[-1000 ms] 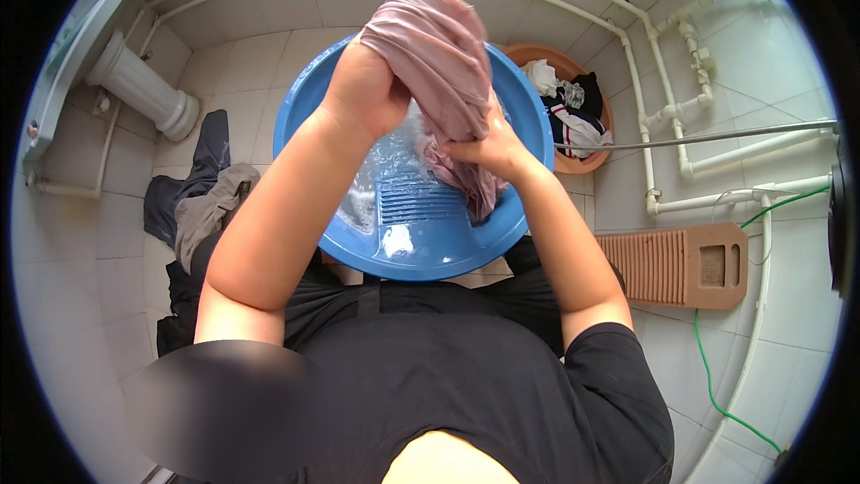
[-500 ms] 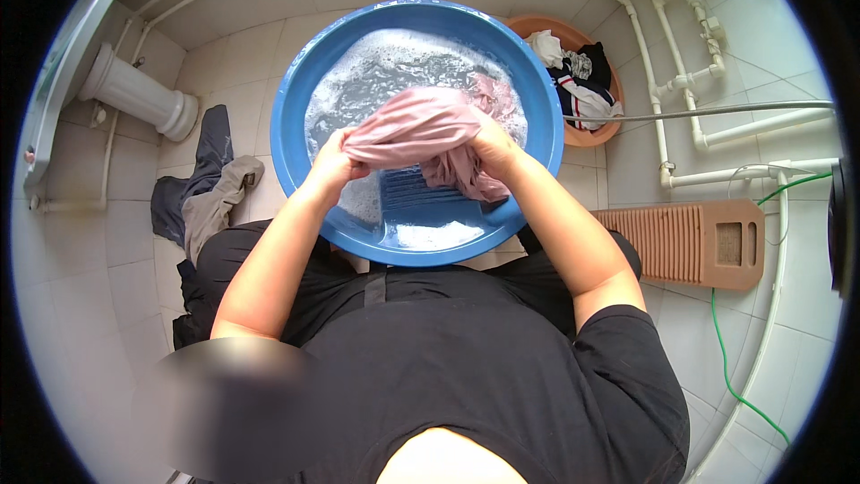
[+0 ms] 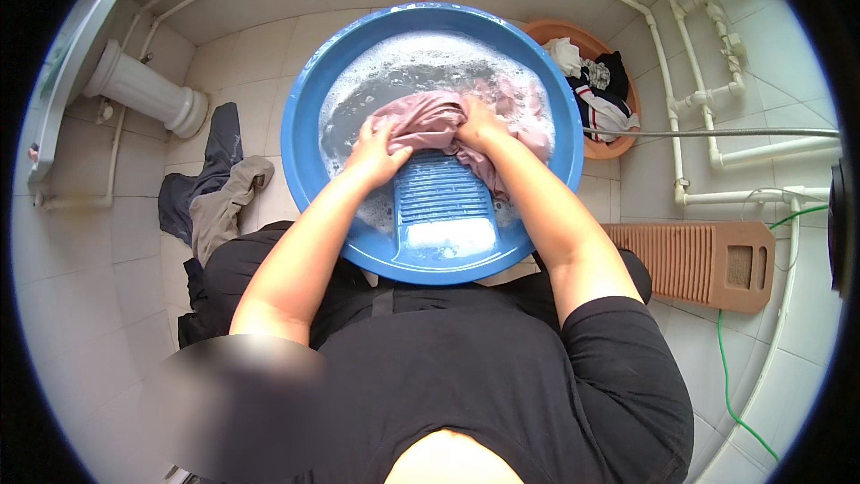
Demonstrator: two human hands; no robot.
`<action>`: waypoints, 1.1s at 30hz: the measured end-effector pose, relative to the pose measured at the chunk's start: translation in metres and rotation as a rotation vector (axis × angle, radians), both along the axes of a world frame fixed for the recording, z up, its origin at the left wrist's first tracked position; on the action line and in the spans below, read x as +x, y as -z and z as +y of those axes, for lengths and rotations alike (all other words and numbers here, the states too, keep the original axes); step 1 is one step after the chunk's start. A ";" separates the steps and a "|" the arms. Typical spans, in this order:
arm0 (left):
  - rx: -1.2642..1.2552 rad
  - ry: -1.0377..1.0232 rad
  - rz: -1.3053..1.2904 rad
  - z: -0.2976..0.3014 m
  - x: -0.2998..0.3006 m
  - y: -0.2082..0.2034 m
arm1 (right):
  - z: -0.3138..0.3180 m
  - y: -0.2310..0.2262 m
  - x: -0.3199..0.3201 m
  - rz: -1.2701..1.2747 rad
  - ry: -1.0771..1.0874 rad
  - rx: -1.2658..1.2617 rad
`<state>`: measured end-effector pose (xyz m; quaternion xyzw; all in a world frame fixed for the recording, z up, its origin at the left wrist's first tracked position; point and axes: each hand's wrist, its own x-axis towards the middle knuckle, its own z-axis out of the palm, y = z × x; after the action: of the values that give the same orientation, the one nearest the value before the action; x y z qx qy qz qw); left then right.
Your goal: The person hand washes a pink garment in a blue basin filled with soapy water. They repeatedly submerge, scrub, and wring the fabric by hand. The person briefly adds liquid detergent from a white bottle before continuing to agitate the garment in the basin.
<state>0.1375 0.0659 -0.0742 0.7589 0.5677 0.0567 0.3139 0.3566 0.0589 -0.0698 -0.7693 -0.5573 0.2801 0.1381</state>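
A dusty-pink wet garment point(image 3: 419, 122) lies bunched over the upper end of a ribbed washboard section point(image 3: 441, 188) built into a large blue basin point(image 3: 300, 134). My left hand point(image 3: 374, 154) grips its left end, with the cloth between thumb and fingers. Closed on the bunched cloth further right is my right hand point(image 3: 482, 128), its fingertips partly hidden in the folds. The rest of the garment trails rightward into the foamy water point(image 3: 394, 72). What kind of garment it is, I cannot tell.
An orange-brown tub point(image 3: 618, 145) of dark and white clothes stands behind the basin at right. A brown washboard point(image 3: 690, 255) lies right of my knee. Dark and beige clothes point(image 3: 215, 188) lie on the left floor. A grey hose point(image 3: 717, 133) crosses at right, and a green cord point(image 3: 727, 376) runs down.
Both hands have lowered the pink garment from above the basin onto the washboard's upper end. More of the ribs now show, and the right part of the cloth spreads in the water.
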 end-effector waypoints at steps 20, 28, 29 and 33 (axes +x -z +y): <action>-0.206 -0.226 -0.297 0.051 0.011 0.047 | 0.033 0.024 0.045 0.032 -0.366 -0.052; -0.380 -0.641 -1.036 0.045 0.032 0.041 | -0.038 0.009 0.017 0.974 0.113 0.075; -0.526 -0.636 -1.058 0.042 0.030 0.034 | -0.043 0.000 0.012 1.178 0.123 0.076; -0.811 -0.529 -0.983 0.021 0.030 0.018 | -0.059 -0.030 0.017 1.608 0.061 -0.263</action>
<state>0.1680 0.0866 -0.0924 0.3038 0.5021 0.2521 0.7695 0.3739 -0.0002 -0.0399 -0.3578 -0.2292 0.8060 0.4122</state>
